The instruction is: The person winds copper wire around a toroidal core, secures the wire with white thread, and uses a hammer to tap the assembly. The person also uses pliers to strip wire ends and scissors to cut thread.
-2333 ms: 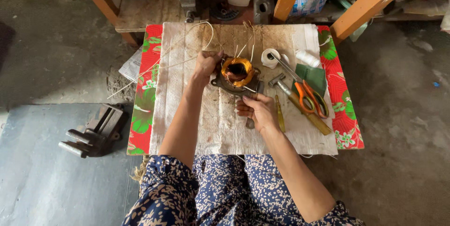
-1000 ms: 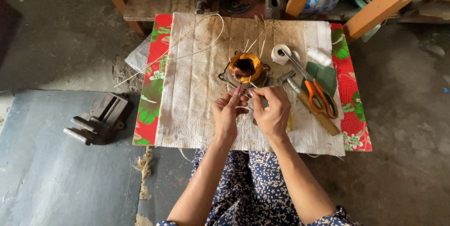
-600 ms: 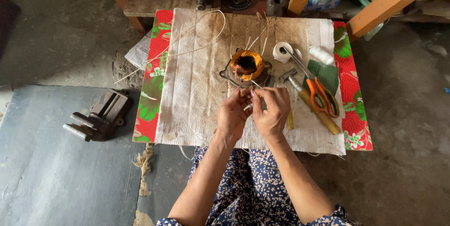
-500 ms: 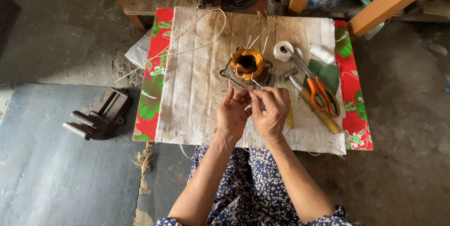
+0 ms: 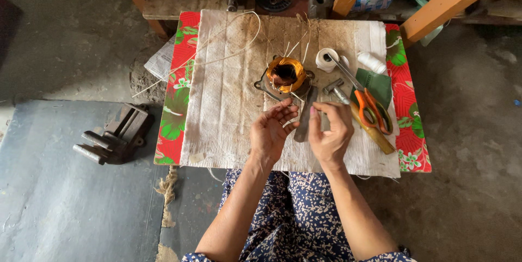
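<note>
One view, head camera, looking down. Both hands over white cloth laid on red floral mat.

- Left hand: palm up, fingers loose and spread, tips pointing at the right hand, gripping nothing visible.
- Right hand: thumb and forefinger pinched shut, other fingers curled. Whatever sits in the pinch is too thin to make out.
- Copper coil: on its metal plate, just beyond the fingertips, untouched, pale leads fanning up and back.
- Dark flat blade: lying on the cloth between the hands.
- Right of that: orange scissors, white tape roll, green scrap.
- Vise: on the floor, well apart to the left.

Judgement: fine finger work on a lead close to the coil, with no tool in use. Next move probably calls for a steady pinch, a free left hand to take the strand, and care not to drag the coil off its plate.
</note>
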